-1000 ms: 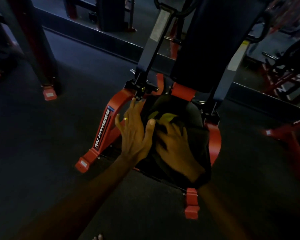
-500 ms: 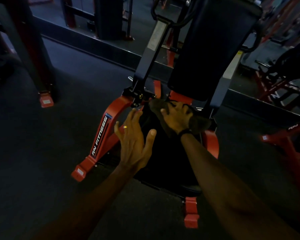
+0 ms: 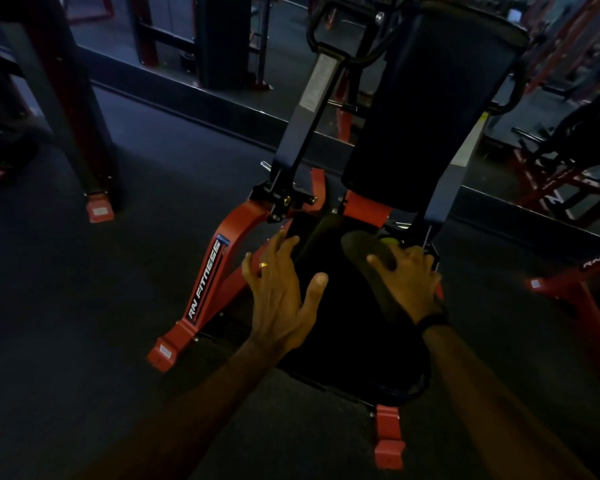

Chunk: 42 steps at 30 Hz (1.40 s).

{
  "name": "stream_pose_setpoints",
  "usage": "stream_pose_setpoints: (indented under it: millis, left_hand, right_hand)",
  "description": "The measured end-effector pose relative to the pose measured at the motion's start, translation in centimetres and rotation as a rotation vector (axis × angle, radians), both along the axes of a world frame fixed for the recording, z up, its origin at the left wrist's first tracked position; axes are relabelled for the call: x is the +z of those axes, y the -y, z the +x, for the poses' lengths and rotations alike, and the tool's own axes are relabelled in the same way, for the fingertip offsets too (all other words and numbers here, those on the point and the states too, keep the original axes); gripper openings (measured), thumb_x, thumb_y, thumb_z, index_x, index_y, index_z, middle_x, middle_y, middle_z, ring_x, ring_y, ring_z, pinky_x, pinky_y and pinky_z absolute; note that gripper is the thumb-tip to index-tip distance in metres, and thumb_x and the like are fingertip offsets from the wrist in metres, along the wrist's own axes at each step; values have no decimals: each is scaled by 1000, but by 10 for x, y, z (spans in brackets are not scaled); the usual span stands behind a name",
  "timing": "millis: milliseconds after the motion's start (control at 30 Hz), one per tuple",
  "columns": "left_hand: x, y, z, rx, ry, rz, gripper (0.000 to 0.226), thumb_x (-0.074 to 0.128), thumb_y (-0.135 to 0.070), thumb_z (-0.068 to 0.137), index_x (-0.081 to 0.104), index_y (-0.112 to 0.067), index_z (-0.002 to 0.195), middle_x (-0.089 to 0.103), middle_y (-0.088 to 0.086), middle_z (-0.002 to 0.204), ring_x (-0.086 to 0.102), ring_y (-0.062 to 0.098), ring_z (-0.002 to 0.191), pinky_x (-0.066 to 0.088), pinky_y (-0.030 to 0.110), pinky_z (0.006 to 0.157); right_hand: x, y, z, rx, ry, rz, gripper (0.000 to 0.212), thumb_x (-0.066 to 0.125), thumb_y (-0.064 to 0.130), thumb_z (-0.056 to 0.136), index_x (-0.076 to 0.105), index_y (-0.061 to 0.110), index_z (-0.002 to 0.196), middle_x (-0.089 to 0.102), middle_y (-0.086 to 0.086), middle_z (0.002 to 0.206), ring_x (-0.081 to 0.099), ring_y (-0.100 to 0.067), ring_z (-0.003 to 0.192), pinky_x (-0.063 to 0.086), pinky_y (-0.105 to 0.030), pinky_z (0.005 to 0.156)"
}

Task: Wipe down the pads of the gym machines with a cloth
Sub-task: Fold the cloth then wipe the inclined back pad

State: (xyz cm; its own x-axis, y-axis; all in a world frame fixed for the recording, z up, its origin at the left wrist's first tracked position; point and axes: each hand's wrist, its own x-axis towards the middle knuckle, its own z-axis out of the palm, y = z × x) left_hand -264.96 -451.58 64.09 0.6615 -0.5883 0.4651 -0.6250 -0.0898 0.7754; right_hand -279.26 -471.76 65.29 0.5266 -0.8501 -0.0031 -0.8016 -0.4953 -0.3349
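Note:
A black seat pad of a red-framed gym machine lies low in front of me. Its tall black back pad rises behind it. My left hand rests flat with spread fingers on the seat pad's left edge. My right hand presses a dark cloth with a yellow-green patch onto the far right corner of the seat. The fingers lie spread over the cloth, and part of it is hidden under the palm.
The machine's red frame reads "RN FITNESS" and its red feet stand on dark rubber floor. A dark upright post stands at the left. More red machines crowd the right. A raised floor edge runs behind.
My right hand has slid the cloth from the near middle of the seat up to the back and then across to the far right corner. The left hand has stayed on the left edge.

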Motion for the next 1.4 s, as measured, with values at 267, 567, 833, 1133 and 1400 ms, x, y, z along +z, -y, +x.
stream_pose_setpoints:
  millis: [267,567,833,1133,1400]
  left_hand:
    - [-1,2,1,-1,4,15,81,22,-73,95,36,-14,148,35,5,157,20,4,146,2,61,120]
    - [2,-5,2,0,-10,99,89,11,-77,94,46,-9,140,45,10,149,37,23,142,8,62,118]
    - [22,-52,6,1,66,222,67,32,-66,88,61,-12,115,59,10,121,52,31,121,22,53,110]
    - [122,-127,-30,-603,-637,413,67,79,-45,78,64,0,125,69,18,122,66,30,108,57,39,91]
    - [178,-220,-66,-376,12,346,7,70,5,81,66,-1,83,68,13,83,66,21,76,60,33,74]
  right_hand:
    - [0,-22,111,4,-177,-207,52,40,63,97,57,29,133,49,-16,139,41,-42,130,33,-60,105]
    - [10,-122,53,128,22,-313,50,35,60,98,65,20,102,65,-8,108,59,-32,101,42,-43,83]
    - [28,-178,17,-85,-68,-257,54,31,59,102,60,17,118,59,-13,123,55,-35,113,42,-49,96]
    - [90,-226,15,-211,696,30,92,19,91,80,66,16,107,68,-12,103,65,-34,98,54,-52,85]
    - [161,-311,-39,-166,933,345,35,52,47,100,48,14,109,59,-7,108,58,-25,97,52,-40,82]
